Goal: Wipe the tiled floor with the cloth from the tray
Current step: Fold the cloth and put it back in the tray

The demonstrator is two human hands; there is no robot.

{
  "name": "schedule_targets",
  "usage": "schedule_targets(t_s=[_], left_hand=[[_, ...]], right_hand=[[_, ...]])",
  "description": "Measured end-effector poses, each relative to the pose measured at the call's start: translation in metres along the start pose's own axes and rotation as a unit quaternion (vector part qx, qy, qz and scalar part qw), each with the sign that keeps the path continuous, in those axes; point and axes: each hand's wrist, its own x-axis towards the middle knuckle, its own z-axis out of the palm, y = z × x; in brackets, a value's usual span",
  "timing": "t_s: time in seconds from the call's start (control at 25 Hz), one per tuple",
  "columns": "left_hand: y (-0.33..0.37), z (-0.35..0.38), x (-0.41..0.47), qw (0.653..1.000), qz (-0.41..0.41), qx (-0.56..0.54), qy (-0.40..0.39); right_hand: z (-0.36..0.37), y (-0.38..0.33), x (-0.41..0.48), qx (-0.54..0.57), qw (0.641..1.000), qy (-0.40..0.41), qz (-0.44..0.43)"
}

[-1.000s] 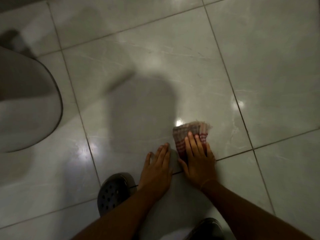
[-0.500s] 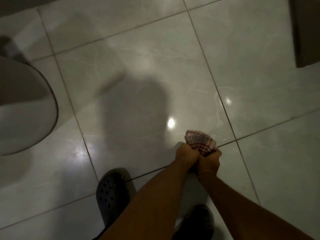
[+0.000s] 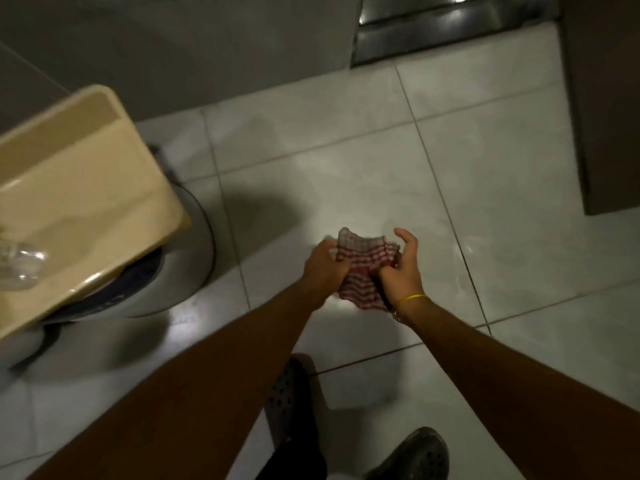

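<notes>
A red-and-white checked cloth (image 3: 363,268) is held up in the air above the pale tiled floor (image 3: 346,174), bunched between both hands. My left hand (image 3: 323,268) grips its left side. My right hand (image 3: 401,271), with a yellow band at the wrist, holds its right side, the index finger and thumb partly spread. A beige plastic tray (image 3: 79,188) rests at the left on a round white stool.
A clear plastic bottle (image 3: 17,268) lies in the tray. The round white stool (image 3: 187,271) stands under it. A dark wall runs along the back, with a metal-slatted panel (image 3: 443,26) at top right and a brown cabinet side (image 3: 602,105). My dark clogs (image 3: 412,455) are at the bottom.
The cloth came off the floor, where my right hand pressed it flat, and both hands now hold it raised. The view rose and pulled back, bringing the tray and wall into sight.
</notes>
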Motion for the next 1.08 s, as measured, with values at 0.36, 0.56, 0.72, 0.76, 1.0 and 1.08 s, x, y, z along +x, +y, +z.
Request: schedule_targets(t_s=[0.36,0.56,0.72,0.76,1.0,1.08], left_hand=[[0.047,-0.252,-0.048,0.934,0.215,0.104,0.266],[-0.007,-0.330,-0.056,0.922,0.152,0.152,0.321],[-0.045,-0.352,-0.044,0.924,0.134,0.208,0.291],[-0.052,-0.355,-0.037,0.930,0.110,0.228,0.265],[-0.054,-0.361,-0.035,0.897,-0.087,0.388,0.192],[-0.037,-0.356,-0.052,0.889,-0.047,0.410,0.198]], right_hand=[[0.206,-0.195,-0.047,-0.202,0.916,-0.096,-0.332],[0.297,-0.196,-0.062,-0.335,0.832,-0.218,-0.384],[0.340,-0.181,-0.059,-0.439,0.757,-0.253,-0.413],[0.346,-0.178,-0.057,-0.478,0.733,-0.251,-0.414],[0.324,-0.171,-0.074,-0.643,0.584,-0.155,-0.471],[0.289,-0.177,-0.090,-0.630,0.613,-0.159,-0.450]])
